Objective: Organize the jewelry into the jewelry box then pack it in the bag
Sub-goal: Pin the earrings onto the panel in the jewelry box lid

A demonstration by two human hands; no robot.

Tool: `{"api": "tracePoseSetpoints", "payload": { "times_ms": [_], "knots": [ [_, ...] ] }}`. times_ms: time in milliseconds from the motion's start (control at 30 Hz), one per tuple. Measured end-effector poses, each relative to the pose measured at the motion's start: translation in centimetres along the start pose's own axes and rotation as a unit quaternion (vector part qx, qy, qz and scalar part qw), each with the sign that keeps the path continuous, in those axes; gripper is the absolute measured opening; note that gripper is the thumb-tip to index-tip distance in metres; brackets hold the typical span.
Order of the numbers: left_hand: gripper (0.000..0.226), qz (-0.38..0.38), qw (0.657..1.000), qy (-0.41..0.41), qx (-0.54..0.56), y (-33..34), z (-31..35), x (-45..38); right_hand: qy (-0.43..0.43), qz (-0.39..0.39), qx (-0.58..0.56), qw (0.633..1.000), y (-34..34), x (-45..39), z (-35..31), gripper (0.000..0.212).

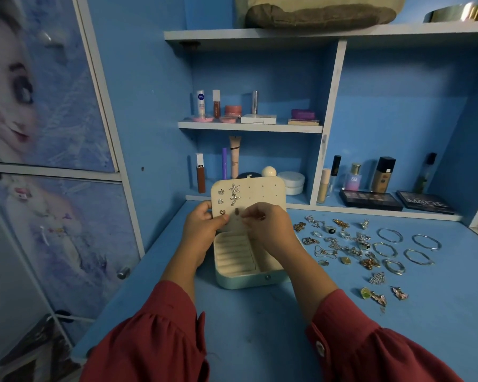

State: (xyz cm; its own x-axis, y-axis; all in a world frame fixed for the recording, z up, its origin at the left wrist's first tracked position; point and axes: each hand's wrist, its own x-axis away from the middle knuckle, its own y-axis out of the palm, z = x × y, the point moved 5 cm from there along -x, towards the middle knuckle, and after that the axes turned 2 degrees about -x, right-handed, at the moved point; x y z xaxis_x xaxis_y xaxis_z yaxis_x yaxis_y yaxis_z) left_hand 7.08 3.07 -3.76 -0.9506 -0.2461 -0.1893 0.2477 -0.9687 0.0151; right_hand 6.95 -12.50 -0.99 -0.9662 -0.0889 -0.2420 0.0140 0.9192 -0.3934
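Note:
A cream jewelry box (246, 279) stands open on the blue desk, its lid (262, 190) upright and studded with several earrings (234, 193). My left hand (202, 230) grips the lid's left edge, thumb on the front. My right hand (265, 224) pinches a small earring against the lid's lower middle. The ring rolls (233, 253) in the base hold nothing that I can see. To the right of the box, loose jewelry (342, 244) lies spread out, with several silver bangles (409, 249) further right. No bag is plainly in view.
Cosmetics fill the shelf (249, 126) and the desk's back, with two dark palettes (370, 200) at back right. A cupboard door (53, 188) with a printed figure stands on the left. Bare desk (260, 326) lies in front of the box.

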Motion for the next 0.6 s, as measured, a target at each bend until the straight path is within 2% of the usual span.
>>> {"api": "tracePoseSetpoints", "payload": {
  "times_ms": [300,600],
  "knots": [
    [0.026,0.002,1.0,0.0,0.003,0.0,0.3,0.2,-0.002,0.009,0.059,0.998,0.9,0.0,0.2,0.029],
    [0.027,0.004,1.0,-0.005,0.005,0.0,0.3,0.3,-0.001,0.024,0.099,0.995,1.2,0.0,0.2,0.029]
  ]
}}
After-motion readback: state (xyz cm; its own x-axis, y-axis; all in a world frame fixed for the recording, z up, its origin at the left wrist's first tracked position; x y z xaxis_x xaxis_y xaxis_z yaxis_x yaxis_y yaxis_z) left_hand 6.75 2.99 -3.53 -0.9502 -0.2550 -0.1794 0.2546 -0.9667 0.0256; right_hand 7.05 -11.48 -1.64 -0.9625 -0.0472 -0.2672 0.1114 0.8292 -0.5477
